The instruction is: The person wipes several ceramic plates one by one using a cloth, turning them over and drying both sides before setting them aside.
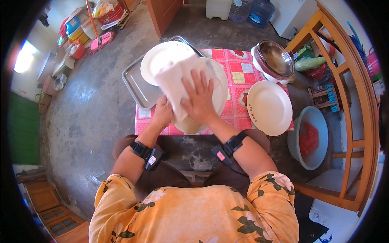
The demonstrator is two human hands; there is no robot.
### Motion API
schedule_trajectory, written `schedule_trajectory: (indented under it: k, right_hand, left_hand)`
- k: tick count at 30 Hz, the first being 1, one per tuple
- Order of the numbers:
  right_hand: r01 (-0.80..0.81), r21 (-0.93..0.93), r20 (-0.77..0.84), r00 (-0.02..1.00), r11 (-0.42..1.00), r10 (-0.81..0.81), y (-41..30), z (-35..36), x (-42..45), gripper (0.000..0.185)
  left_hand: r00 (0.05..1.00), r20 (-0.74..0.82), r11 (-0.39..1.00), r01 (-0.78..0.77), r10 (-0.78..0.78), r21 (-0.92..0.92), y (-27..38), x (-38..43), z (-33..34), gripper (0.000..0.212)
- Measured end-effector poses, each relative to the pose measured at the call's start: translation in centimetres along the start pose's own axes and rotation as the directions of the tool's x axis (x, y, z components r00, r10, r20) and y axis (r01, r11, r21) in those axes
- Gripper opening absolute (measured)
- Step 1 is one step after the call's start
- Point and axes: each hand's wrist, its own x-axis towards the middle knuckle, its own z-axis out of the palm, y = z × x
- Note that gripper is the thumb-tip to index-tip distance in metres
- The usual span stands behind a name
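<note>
A pale cloth [171,76] lies over part of a large white oval plate [221,91] in front of me. My right hand [199,97] rests flat on the cloth with its fingers spread. At the near left edge, my left hand [164,111] has its fingers curled; the cloth and the plate's rim meet there, and I cannot tell which of them it grips. A white plate with writing on its rim [152,65] sits beyond, on a rectangular metal tray [135,86]. To the right is another white oval plate [270,107].
A checked red and white tablecloth [235,117] covers the low table. Stacked bowls with a glass one on top [275,57] stand at its back right corner. A blue-grey basin [323,142] holding something red is on the floor at right, beside a wooden frame [349,121].
</note>
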Motion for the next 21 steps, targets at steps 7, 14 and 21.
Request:
schedule_trajectory:
  k: [7,14,21]
  right_hand:
    - [-0.554,0.37,-0.037,0.793,0.746,0.608,8.7,0.4,2.5,0.061]
    - [-0.457,0.863,0.445,0.493,-0.213,0.747,10.5,-1.4,0.9,0.048]
    - [-0.441,0.881,0.219,0.701,0.172,0.679,10.1,-9.4,2.8,0.046]
  left_hand:
    - [0.986,-0.163,0.998,0.033,-0.04,-0.046,1.2,-0.5,1.1,0.039]
    - [0.985,-0.171,0.928,-0.062,-0.002,-0.368,3.4,0.2,-0.3,0.045]
    - [0.972,0.114,0.962,0.221,-0.205,-0.162,5.4,-0.7,-1.4,0.045]
